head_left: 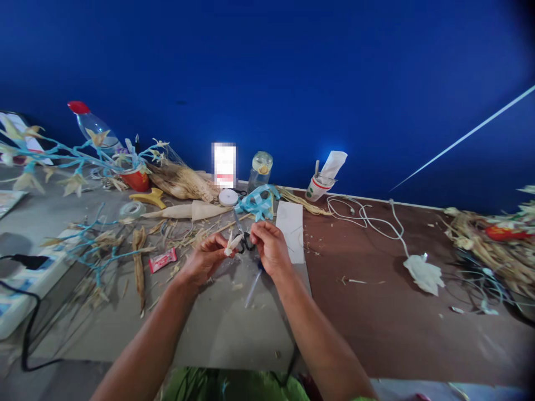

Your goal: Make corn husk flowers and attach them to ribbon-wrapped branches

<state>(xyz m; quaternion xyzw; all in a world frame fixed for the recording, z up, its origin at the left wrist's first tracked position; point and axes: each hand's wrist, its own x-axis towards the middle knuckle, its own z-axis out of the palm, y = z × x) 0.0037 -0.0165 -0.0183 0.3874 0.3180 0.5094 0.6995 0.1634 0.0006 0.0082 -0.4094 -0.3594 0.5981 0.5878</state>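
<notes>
My left hand [205, 259] pinches a small pale corn-husk piece [232, 243] above the grey mat [225, 328]. Beside it, my right hand [270, 245] is closed around the black handles of a pair of scissors [246, 243], whose blades point up toward a blue ribbon bundle [258, 201]. The two hands almost touch at the husk. A thin clear stick [253, 287] lies on the mat just under my right wrist.
Blue-wrapped branches with husk flowers [83, 161] spread over the left side. Dried husks [184, 182], a tape roll [132, 209], a red candy wrapper [163, 259], a white card [291, 230], a paper cup [317, 188], white cable [368, 217] and a husk pile [493, 245] lie around.
</notes>
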